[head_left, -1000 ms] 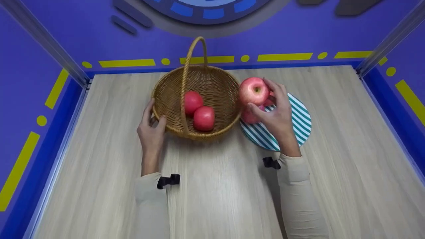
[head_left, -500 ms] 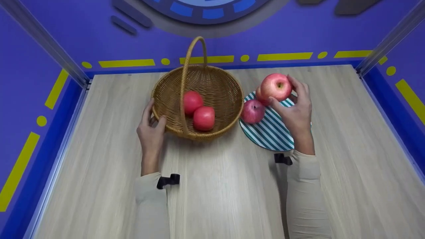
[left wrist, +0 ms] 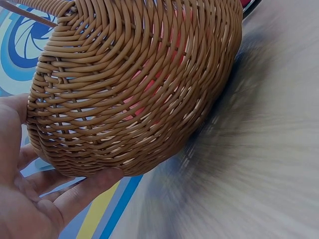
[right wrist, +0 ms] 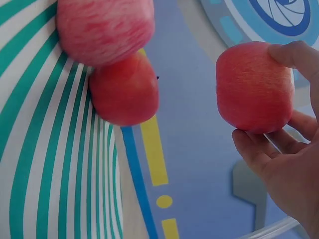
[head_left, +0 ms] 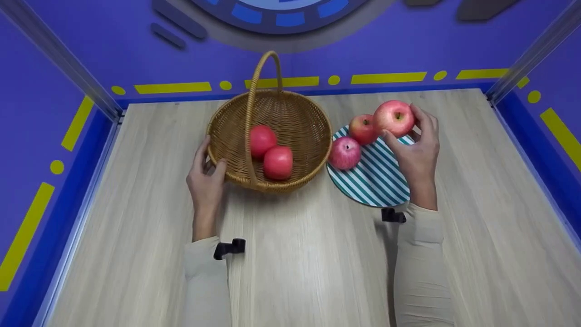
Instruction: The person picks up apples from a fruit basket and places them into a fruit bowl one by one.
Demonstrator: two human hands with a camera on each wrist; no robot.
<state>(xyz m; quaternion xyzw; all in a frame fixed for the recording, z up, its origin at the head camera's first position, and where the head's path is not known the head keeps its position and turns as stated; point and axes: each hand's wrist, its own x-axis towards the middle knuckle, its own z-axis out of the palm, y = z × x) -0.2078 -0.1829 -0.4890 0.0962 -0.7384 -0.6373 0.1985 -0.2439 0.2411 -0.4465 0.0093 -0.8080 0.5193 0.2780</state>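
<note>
A person's right hand (head_left: 420, 150) held a red apple (head_left: 394, 119) between thumb and fingers, raised clear of a round green-and-white striped mat (head_left: 372, 181), while the left hand (head_left: 204, 184) gripped the left side of a wicker basket (head_left: 306, 129) at a wood-grain tabletop (head_left: 290, 254). Inside the basket, two shiny apples (head_left: 278, 162) lay side by side; two more apples (head_left: 345, 153) sat close together on the mat, just right of the basket.
</note>
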